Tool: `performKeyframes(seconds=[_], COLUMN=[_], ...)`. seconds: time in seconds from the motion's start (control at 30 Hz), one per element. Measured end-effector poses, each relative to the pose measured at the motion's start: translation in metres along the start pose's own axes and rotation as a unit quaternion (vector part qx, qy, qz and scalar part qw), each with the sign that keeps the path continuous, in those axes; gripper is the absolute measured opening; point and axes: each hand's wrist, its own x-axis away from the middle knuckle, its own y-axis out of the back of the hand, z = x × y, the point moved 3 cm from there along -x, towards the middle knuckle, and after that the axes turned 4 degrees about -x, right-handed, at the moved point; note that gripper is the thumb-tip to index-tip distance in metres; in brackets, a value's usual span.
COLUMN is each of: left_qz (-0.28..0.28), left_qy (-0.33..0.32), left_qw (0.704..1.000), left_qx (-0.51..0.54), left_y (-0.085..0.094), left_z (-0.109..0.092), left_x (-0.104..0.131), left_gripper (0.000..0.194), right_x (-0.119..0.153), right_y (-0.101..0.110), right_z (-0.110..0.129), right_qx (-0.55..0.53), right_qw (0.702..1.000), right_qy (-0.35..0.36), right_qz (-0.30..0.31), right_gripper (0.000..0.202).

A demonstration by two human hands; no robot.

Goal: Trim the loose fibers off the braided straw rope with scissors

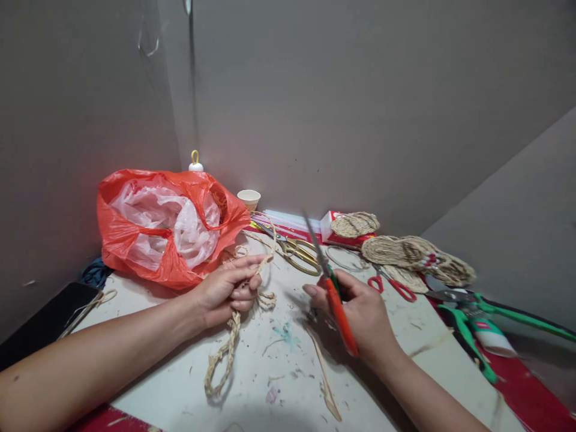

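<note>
My left hand (229,291) pinches a braided straw cord (218,366) over the middle of the white board. A looped end of the cord hangs below the hand, and a thin strand rises above the fingertips. To the right, my right hand (360,312) is wrapped round scissors (337,306) with an orange handle. Their dark blades point up and away and look slightly blurred. The blades are apart from the cord. A loose flat strand (324,378) lies on the board between the hands.
A red plastic bag (135,258) stands at the left back, beside a paper cup (249,199). Gold-handled scissors (303,255), red-handled scissors (400,289), woven straw soles (405,252) and green-handled cutters (517,315) lie towards the back and right. Walls rise behind.
</note>
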Motion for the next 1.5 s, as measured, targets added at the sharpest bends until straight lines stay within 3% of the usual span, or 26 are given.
performKeyframes(seconds=[0.13,0.23,0.33,0.47,0.67,0.73,0.9,0.97,1.17,1.27,1.33,1.4,1.5], left_qz=[0.03,0.018,0.013,0.021,-0.004,-0.006,-0.007,-0.008,-0.016,-0.057,-0.045,-0.018,0.009], left_qy=[0.007,-0.03,-0.051,-0.049,-0.091,-0.109,-0.148,-0.143,-0.099,-0.175,-0.209,-0.181,-0.059], left_qw=[0.991,0.975,0.965,0.959,0.928,0.905,0.816,0.803,0.857,0.82,0.801,0.828,0.911], left_qx=[-0.13,-0.221,-0.259,-0.277,-0.36,-0.41,-0.559,-0.578,-0.505,-0.542,-0.559,-0.531,-0.408], left_y=[-0.011,-0.019,-0.023,-0.021,-0.021,-0.023,-0.024,-0.024,-0.019,-0.017,-0.019,-0.02,-0.02], left_z=[0.009,0.014,0.017,0.02,0.015,0.012,0.008,0.009,0.013,0.011,0.012,0.015,0.02], left_x=[0.005,0.009,0.013,0.014,0.014,0.015,0.017,0.016,0.013,0.016,0.018,0.018,0.016], left_gripper=[0.029,0.03,0.028,0.028,0.022,0.021,0.02,0.021,0.032,0.041,0.037,0.036,0.042], right_x=[0.011,0.017,0.019,0.017,0.008,0.008,0.01,0.009,0.005,0.006,0.008,0.009,0.01], right_y=[-0.013,-0.021,-0.024,-0.018,-0.004,-0.004,-0.007,-0.007,-0.006,-0.006,-0.007,-0.007,-0.005], right_z=[0.017,0.026,0.029,0.029,0.024,0.022,0.02,0.019,0.017,0.017,0.018,0.02,0.026], right_qx=[-0.239,-0.322,-0.374,-0.406,-0.417,-0.42,-0.405,-0.399,-0.396,-0.387,-0.376,-0.367,-0.344], right_qw=[0.96,0.931,0.911,0.901,0.902,0.899,0.904,0.905,0.909,0.913,0.918,0.921,0.93], right_qy=[-0.124,-0.135,-0.14,-0.135,-0.091,-0.092,-0.104,-0.111,-0.097,-0.1,-0.105,-0.11,-0.119], right_qz=[0.075,0.109,0.105,0.071,-0.066,-0.081,-0.089,-0.098,-0.093,-0.084,-0.075,-0.068,-0.053], right_gripper=[0.036,0.036,0.035,0.033,0.028,0.028,0.029,0.031,0.03,0.03,0.032,0.033,0.034])
